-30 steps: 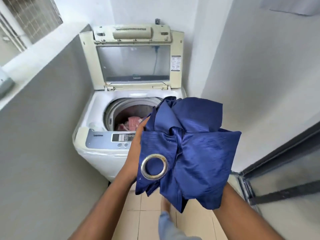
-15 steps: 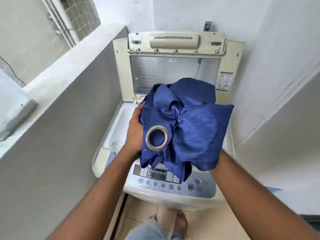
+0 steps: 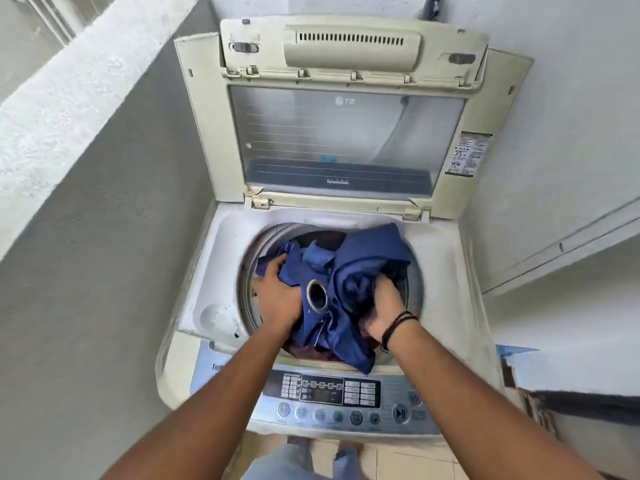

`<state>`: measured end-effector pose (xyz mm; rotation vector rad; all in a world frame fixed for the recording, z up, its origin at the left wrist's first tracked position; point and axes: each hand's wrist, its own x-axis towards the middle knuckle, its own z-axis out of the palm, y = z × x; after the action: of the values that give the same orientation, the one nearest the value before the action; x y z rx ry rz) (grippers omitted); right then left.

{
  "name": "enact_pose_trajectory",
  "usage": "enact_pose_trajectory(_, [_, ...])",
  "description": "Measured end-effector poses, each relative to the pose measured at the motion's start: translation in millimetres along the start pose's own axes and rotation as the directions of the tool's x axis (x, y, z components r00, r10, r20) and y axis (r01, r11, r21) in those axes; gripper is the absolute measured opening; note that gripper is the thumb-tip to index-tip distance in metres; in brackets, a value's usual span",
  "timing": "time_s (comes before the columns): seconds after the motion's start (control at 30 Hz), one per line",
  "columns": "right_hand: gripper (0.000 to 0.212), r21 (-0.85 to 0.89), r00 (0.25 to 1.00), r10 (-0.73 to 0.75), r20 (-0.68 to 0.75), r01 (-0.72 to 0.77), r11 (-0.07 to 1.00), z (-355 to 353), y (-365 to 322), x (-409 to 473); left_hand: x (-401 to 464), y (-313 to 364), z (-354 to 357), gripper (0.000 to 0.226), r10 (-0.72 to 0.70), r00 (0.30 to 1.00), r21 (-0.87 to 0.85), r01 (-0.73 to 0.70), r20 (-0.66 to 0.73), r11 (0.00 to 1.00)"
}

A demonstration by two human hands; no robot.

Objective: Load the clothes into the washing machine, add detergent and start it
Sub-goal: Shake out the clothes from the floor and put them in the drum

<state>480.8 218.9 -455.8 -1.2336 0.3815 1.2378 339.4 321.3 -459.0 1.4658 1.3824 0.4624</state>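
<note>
A top-loading washing machine stands below me with its lid raised against the wall. A bundled dark blue cloth with a metal eyelet ring fills the drum opening. My left hand presses down on the cloth's left side with fingers curled into the folds. My right hand, with a black wrist band, grips the cloth on the right. A corner of the cloth hangs over the drum's front rim. Dark red fabric shows beneath it.
The control panel with buttons runs along the machine's front edge. A grey low wall closes in on the left, a white wall on the right. My feet stand on tiled floor in front of the machine.
I have stepped up to the machine and lowered the blue cloth from chest height into the drum. Both hands now sit inside the drum opening on the cloth.
</note>
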Motion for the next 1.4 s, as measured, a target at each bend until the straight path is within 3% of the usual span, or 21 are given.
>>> enact_pose_trajectory(0.1, [0.064,-0.052,0.995,-0.025,-0.1,0.02,0.998,1,2,13,18,-16,16,0.069,-0.005,0.996,0.062,-0.001,0.088,0.998])
enact_pose_trajectory(0.17, [0.08,-0.18,0.973,-0.104,-0.207,0.067,0.981,-5,5,23,31,-25,27,0.066,0.018,0.991,0.108,-0.033,0.133,0.994])
enact_pose_trajectory(0.23, [0.085,-0.307,0.957,-0.182,-0.224,0.108,0.946,-8,5,29,43,-32,34,0.069,0.022,0.977,0.16,-0.057,0.211,0.985])
enact_pose_trajectory(0.37, [0.068,-0.385,0.959,-0.137,-0.247,0.033,0.923,-12,1,39,65,-44,37,0.099,-0.038,0.922,0.337,-0.102,0.386,0.936])
enact_pose_trajectory(0.5, [0.017,-0.396,0.954,-0.077,-0.289,-0.046,0.917,-8,-4,43,73,-51,35,0.105,-0.073,0.898,0.411,-0.125,0.434,0.903])
enact_pose_trajectory(0.67, [0.031,-0.548,0.978,-0.039,-0.204,-0.081,0.832,-1,5,34,72,-52,32,0.1,-0.101,0.846,0.446,-0.172,0.524,0.879])
enact_pose_trajectory(0.77, [0.028,-0.64,0.991,-0.052,-0.127,-0.042,0.767,-1,13,24,64,-42,33,0.083,-0.065,0.876,0.472,-0.194,0.479,0.86])
enact_pose_trajectory(0.87, [0.036,-0.679,0.974,-0.207,-0.094,0.089,0.729,-5,11,11,46,-21,41,0.069,0.073,0.93,0.35,-0.208,0.361,0.913])
enact_pose_trajectory(0.93, [0.039,-0.68,0.942,-0.321,-0.103,0.169,0.714,-12,8,-5,24,-1,52,0.062,0.153,0.921,0.246,-0.252,0.358,0.936])
enact_pose_trajectory(1.2, [0.018,-0.514,0.811,-0.568,-0.144,0.429,0.743,-83,-17,-122,-91,56,102,0.046,0.43,0.767,-0.049,-0.465,0.476,0.884])
enact_pose_trajectory(1.4, [0.014,-0.376,0.66,-0.644,-0.387,0.525,0.764,-202,10,-226,-221,54,153,0.043,0.519,0.521,-0.158,-0.586,0.678,0.795])
